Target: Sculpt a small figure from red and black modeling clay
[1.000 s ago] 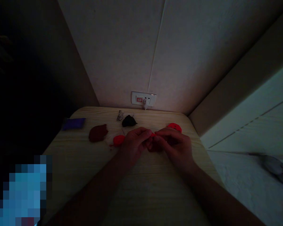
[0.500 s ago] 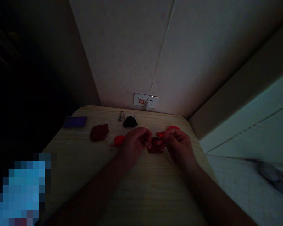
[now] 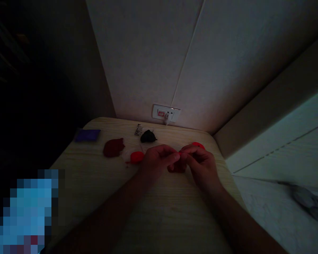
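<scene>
Over the wooden tabletop (image 3: 153,204) my left hand (image 3: 159,158) and my right hand (image 3: 200,164) meet, fingertips nearly touching. Between both pinches is a small bit of bright red clay (image 3: 180,153), mostly covered by the fingers. Beneath the hands lies a dark red clay piece (image 3: 176,168), partly hidden. A bright red lump (image 3: 136,157) sits just left of my left hand on a clear wrapper. Behind my right hand another bright red piece (image 3: 198,145) shows only in part.
Toward the left lie a dark red lump (image 3: 113,147) and a purple packet (image 3: 87,135). A black lump (image 3: 147,136) and a speckled wrapper (image 3: 138,129) are near the back edge. A wall socket (image 3: 166,113) holds a plug. The light is dim.
My left hand's fingers have come in to the right and now pinch at the red bit held by my right hand. The view has shifted slightly.
</scene>
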Motion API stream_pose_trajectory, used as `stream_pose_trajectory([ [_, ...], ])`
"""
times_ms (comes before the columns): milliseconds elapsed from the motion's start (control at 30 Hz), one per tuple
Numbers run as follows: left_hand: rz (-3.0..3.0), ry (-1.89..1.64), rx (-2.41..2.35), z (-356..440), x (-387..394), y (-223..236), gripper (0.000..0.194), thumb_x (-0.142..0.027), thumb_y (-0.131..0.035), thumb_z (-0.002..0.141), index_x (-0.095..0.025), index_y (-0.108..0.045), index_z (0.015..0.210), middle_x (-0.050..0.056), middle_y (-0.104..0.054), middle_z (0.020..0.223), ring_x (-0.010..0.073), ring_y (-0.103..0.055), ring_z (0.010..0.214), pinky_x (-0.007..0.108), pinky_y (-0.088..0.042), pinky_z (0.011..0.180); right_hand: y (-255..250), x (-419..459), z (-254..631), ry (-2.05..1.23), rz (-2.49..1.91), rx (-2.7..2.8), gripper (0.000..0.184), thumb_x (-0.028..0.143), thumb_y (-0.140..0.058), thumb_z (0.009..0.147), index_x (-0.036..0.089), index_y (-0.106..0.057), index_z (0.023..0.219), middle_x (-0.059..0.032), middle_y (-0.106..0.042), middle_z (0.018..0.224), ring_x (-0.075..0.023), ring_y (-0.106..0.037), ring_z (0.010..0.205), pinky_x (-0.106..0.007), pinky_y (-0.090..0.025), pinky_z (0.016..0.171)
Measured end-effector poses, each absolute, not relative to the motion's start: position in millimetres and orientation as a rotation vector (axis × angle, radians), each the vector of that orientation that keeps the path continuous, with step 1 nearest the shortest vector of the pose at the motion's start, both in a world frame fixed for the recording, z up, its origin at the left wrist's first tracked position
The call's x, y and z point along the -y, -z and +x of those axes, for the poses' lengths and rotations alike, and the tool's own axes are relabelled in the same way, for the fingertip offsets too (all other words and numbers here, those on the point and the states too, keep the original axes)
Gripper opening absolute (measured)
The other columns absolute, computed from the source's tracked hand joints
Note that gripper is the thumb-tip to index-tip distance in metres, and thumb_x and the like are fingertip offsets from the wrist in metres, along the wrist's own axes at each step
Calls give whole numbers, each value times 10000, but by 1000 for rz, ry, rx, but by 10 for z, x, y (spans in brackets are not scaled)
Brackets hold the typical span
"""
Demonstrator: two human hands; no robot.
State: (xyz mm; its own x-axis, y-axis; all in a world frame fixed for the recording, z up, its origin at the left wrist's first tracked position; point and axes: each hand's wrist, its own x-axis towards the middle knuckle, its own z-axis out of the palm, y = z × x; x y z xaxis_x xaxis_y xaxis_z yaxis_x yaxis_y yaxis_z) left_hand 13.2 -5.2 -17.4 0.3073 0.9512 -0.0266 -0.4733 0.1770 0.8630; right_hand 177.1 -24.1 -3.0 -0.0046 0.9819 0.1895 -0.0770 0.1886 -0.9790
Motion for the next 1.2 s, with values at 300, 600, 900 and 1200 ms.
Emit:
stream_pose_trajectory([
  [300,824,-1132,-638,135,40,193,274,-369,-886,718,-152,-734,787,-9,-650,595,103,-545,517,243,-437,532,-39,254,1705,-1053,-980,1277,171,324,-880,781,247,-801,913,-7,-751,826,-149,-711,657,-281,-638,583],
  [600,802,-1105,-624,140,47,193,243,-349,-870,735,-149,-738,774,14,-684,654,104,-552,532,253,-434,545,-81,265,1675,-1011,-975,1285,118,321,-882,773,253,-822,848,-22,-754,835,-148,-690,650,-277,-629,548],
  [900,687,-1208,-603,92,19,140,289,-406,-749,771,-125,-727,704,57,-678,654,139,-572,547,276,-453,526,-12,233,1720,-1157,-1029,1159,210,395,-831,830,197,-758,824,0,-710,602,-134,-621,479,-247,-510,457],
  [1200,693,-1252,-667,85,14,125,269,-386,-721,760,-143,-681,652,41,-638,618,131,-547,521,269,-434,508,-78,192,1817,-1000,-1062,1153,237,369,-891,764,181,-752,796,-42,-794,713,-137,-665,457,-251,-566,455],
])
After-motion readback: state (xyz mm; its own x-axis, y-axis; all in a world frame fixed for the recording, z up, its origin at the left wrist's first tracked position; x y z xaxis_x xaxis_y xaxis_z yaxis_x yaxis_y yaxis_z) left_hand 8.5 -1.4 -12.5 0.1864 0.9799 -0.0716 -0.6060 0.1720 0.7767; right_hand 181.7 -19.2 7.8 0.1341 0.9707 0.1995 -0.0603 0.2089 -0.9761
